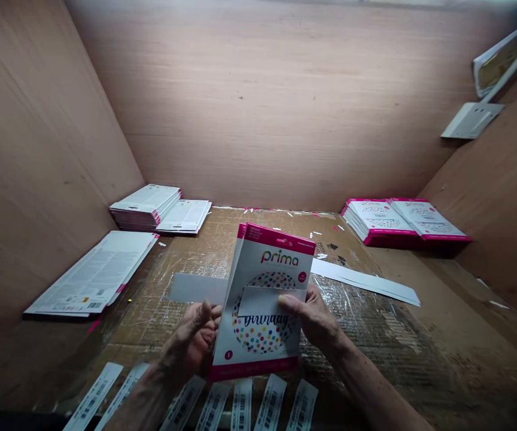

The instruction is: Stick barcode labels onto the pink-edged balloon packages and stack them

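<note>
1. Seven barcode strips are laid in a row along the near edge of the tabletop.
2. A pink-and-white "prima" card pack is held upright just above them, between both hands.
3. Its left edge is clasped by the closed grip of the left hand; a white label is pressed on its front by the right hand, fingers closed on the pack.
4. White paper strips are seen behind the pack.
5. Stacks of packs lie far left and far right.
</note>
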Demonstrator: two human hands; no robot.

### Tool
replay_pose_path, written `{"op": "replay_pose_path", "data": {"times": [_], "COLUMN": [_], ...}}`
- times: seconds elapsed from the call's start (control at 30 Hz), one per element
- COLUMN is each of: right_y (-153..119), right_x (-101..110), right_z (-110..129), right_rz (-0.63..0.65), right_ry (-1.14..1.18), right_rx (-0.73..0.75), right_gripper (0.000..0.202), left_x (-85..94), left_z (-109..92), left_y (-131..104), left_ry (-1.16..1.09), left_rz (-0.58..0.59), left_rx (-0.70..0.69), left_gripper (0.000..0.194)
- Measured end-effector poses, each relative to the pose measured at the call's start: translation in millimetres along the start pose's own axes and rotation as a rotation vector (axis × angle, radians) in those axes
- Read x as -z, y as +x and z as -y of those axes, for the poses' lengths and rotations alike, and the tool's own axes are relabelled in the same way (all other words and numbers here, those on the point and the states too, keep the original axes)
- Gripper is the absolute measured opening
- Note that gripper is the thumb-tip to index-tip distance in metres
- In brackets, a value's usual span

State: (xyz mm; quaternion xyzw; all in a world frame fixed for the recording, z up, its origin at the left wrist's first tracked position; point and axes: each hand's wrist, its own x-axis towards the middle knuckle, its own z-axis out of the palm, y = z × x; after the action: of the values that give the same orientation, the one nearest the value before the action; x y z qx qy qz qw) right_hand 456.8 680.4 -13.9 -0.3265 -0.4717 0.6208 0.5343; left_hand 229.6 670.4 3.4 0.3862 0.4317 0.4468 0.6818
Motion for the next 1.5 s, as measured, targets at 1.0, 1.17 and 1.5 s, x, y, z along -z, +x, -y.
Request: {"op": "replay_pose_path", "data": {"times": [1.0, 1.17, 1.5], "right_y": [-5.5, -3.9, -9.2], "right_x": [-2.1, -2.1, -1.5], "right_z": [-1.3, 3.3, 12.5], "right_rz": [-0.07, -0.037, 0.094], "right_ry": [-0.146, -0.168, -0.077], "right_rx": [-0.069, -0.078, -0.085], "right_gripper": [0.03, 0.032, 0.035], "left_x": [-2.3, -4.3, -10.5], "left_z": [-21.4, -25.0, -43.7], "left_y": [19.1, 21.6, 20.3], "left_ry": [0.113, 0.207, 0.264], "left_rz": [0.45, 0.449, 0.565], "left_rx": [0.128, 0.09, 0.181], "left_gripper": [0.027, 0.025, 0.031]}}
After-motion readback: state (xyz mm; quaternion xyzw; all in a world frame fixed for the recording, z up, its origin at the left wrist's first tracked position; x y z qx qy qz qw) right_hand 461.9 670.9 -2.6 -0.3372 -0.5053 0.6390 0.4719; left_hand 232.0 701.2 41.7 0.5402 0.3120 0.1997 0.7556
